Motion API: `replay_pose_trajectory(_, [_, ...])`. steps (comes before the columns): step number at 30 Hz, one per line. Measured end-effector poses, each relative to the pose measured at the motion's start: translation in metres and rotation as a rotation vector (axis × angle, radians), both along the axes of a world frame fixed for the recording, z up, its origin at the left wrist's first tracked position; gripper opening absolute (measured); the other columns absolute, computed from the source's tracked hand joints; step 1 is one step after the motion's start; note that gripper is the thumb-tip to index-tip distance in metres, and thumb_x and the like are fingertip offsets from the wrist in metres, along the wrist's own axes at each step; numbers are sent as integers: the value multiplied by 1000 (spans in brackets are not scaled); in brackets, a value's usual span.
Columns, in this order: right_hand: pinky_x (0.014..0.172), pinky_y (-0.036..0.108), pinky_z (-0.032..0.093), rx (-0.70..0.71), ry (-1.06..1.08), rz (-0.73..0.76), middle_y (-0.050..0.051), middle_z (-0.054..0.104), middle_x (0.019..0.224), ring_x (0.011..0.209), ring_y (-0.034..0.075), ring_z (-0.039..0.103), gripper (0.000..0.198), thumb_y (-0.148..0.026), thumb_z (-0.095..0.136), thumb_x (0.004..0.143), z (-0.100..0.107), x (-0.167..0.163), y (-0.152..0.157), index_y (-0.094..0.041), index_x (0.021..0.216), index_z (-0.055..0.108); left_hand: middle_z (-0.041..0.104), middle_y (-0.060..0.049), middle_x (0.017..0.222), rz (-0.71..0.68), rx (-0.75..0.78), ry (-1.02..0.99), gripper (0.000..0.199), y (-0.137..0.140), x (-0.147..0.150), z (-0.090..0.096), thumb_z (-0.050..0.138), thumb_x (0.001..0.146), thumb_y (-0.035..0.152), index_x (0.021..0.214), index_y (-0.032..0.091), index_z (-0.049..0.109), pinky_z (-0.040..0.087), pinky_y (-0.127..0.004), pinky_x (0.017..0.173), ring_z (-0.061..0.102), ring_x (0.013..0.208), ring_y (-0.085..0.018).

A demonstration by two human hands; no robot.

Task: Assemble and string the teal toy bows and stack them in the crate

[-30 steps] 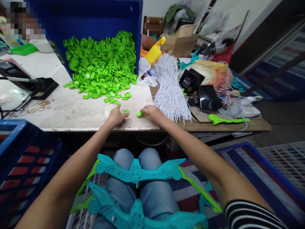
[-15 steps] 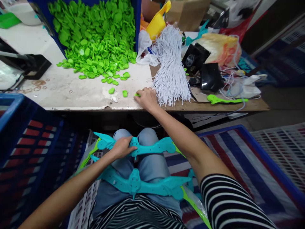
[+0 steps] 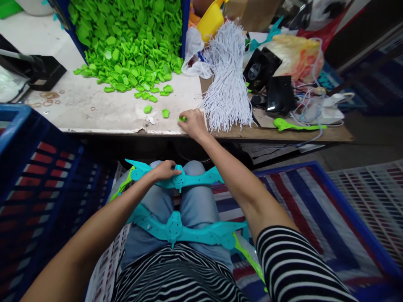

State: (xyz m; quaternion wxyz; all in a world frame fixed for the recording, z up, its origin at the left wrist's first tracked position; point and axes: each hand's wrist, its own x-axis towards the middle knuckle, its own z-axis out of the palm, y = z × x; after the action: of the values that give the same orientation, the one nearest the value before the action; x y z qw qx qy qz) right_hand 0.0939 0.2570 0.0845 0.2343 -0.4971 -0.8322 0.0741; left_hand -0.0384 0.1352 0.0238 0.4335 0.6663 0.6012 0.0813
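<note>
My left hand (image 3: pixel 165 170) grips a turquoise bow-shaped plastic part (image 3: pixel 201 179) by its raised middle, thumb over the centre. This part lies across my knees with lime green pieces at its ends; my right forearm covers its right end. A second turquoise bow-shaped part (image 3: pixel 198 235) rests on my lap, nearer my body. At the table's front edge, my right hand (image 3: pixel 195 123) pinches a small green plastic piece (image 3: pixel 182 119), mostly hidden by the fingers. Left of that hand, two loose green pieces (image 3: pixel 165 113) lie on the table.
A blue bin (image 3: pixel 185 29) spills many green pieces (image 3: pixel 129 63) onto the table (image 3: pixel 107 115). White strings (image 3: pixel 228 84), a black fan (image 3: pixel 260 69) and cables lie to the right. Blue crate (image 3: pixel 47 188) at left; striped cloth (image 3: pixel 311 209) in a blue-rimmed container at right.
My right fingers have curled more around the small green piece at the table edge. My left thumb has shifted onto the turquoise part's centre. The view has moved slightly.
</note>
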Motion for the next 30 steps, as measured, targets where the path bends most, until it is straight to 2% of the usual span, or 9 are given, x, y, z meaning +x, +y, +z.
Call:
replay_pose_trajectory(5, [84, 37, 44, 64, 169, 367, 8, 67, 106, 98, 22, 55, 24, -31, 57, 87, -39, 28, -88, -18, 107, 64, 49, 4, 56, 137, -135, -233, 15, 2, -6, -3, 64, 71, 29, 70, 14, 61, 29, -22, 49, 42, 54, -11])
replay_pose_trajectory(8, [84, 38, 45, 60, 123, 421, 10, 68, 109, 100, 23, 57, 24, -32, 56, 90, -72, 49, -139, -18, 107, 65, 44, 5, 51, 135, -257, -385, 18, 4, -10, -8, 64, 71, 31, 70, 13, 62, 27, -23, 48, 35, 49, -9])
replay_pose_trajectory(10, [85, 40, 46, 60, 97, 405, 11, 67, 113, 102, 24, 58, 25, -32, 54, 91, -88, 54, -155, -18, 107, 66, 44, 5, 51, 158, -332, -465, 24, 6, -11, -12, 67, 70, 36, 72, 12, 64, 27, -23, 49, 35, 49, -9])
replay_pose_trajectory(14, [88, 41, 46, 63, 88, 360, 11, 67, 115, 107, 23, 58, 26, -32, 52, 92, -100, 49, -157, -19, 108, 67, 49, 3, 56, 186, -370, -543, 32, 10, -12, -19, 70, 68, 42, 76, 11, 65, 28, -23, 52, 39, 53, -10])
replay_pose_trajectory(18, [94, 45, 43, -2, 119, 237, 9, 64, 121, 116, 27, 53, 20, -33, 61, 87, -100, 39, -156, -22, 101, 70, 48, 4, 57, 102, -391, -571, 37, 8, -18, -15, 72, 66, 46, 76, 12, 63, 30, -22, 54, 40, 56, -10])
replay_pose_trajectory(20, [95, 46, 43, -110, 160, 121, 9, 62, 124, 115, 27, 55, 19, -33, 68, 81, -100, 34, -158, -22, 97, 69, 50, 5, 60, 34, -373, -564, 41, 6, -21, -11, 76, 60, 48, 78, 13, 63, 32, -22, 55, 42, 58, -10])
replay_pose_trajectory(23, [90, 43, 46, -365, 242, -5, 7, 68, 109, 102, 25, 63, 34, -33, 75, 72, -99, 27, -156, -23, 102, 62, 51, 5, 61, 18, -326, -543, 44, 2, -25, -8, 78, 55, 48, 77, 14, 62, 32, -21, 53, 42, 58, -10])
replay_pose_trajectory(26, [85, 38, 50, -570, 276, -34, 2, 69, 99, 96, 22, 66, 55, -32, 80, 64, -96, 20, -145, -25, 112, 55, 49, 6, 57, 94, -311, -504, 40, 2, -26, -9, 78, 54, 45, 74, 14, 62, 30, -21, 50, 40, 54, -9])
replay_pose_trajectory(30, [84, 37, 51, -662, 232, -11, 1, 68, 99, 96, 22, 66, 63, -30, 81, 59, -92, 12, -133, -27, 115, 53, 47, 6, 53, 145, -307, -451, 31, 3, -30, -13, 75, 56, 39, 71, 14, 63, 30, -21, 49, 40, 52, -9])
